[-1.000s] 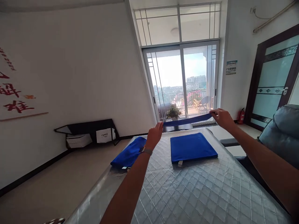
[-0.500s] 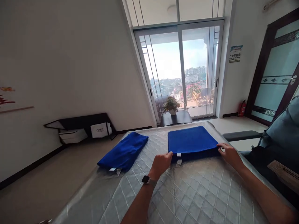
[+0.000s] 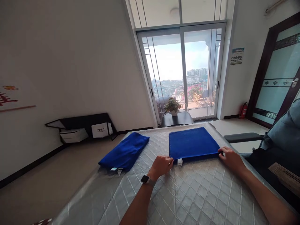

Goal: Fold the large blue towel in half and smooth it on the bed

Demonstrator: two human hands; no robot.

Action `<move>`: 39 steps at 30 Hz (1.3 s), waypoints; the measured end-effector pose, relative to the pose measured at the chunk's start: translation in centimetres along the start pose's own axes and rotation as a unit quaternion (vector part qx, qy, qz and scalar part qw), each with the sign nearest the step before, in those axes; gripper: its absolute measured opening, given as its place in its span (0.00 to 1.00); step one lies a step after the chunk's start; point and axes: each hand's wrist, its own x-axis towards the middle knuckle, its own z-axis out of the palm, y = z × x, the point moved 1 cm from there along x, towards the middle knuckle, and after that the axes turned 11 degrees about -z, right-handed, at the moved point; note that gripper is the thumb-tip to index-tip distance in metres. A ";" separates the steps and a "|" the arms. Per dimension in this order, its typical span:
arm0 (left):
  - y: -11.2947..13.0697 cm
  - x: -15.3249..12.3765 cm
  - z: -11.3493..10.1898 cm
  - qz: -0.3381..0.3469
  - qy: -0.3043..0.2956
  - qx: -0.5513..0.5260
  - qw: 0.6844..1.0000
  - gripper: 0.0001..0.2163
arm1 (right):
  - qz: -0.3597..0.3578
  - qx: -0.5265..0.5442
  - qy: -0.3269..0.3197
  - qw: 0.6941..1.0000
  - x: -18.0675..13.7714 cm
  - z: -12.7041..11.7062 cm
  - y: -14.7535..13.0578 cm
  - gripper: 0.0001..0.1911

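Note:
A folded blue cloth (image 3: pixel 193 143) with a white tag (image 3: pixel 180 162) on its near edge lies on a quilted mattress (image 3: pixel 199 193) under clear plastic. My left hand (image 3: pixel 162 165), with a watch on the wrist, pinches the cloth's near left corner. At the near right corner, my right hand (image 3: pixel 231 158) grips the edge between thumb and fingers. To the left lies a second folded blue cloth (image 3: pixel 125 151), more rumpled, with small white tags at its near edge; neither hand touches it.
A black chair (image 3: pixel 177 118) bearing a potted plant (image 3: pixel 173 105) stands beyond the mattress, before a sliding glass door. A dark armchair (image 3: pixel 281 137) is close on the right. A black rack (image 3: pixel 82 125) with white boxes stands by the left wall.
Both hands have brought the near edge of the right-hand cloth down onto the mattress. Its layers now lie flatter together, and one tag shows instead of two.

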 end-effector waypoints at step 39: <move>-14.8 -5.0 -3.9 -0.390 -0.130 -0.091 0.907 0.13 | -0.081 0.035 -0.012 0.996 -0.2 3.5 0.3 0.29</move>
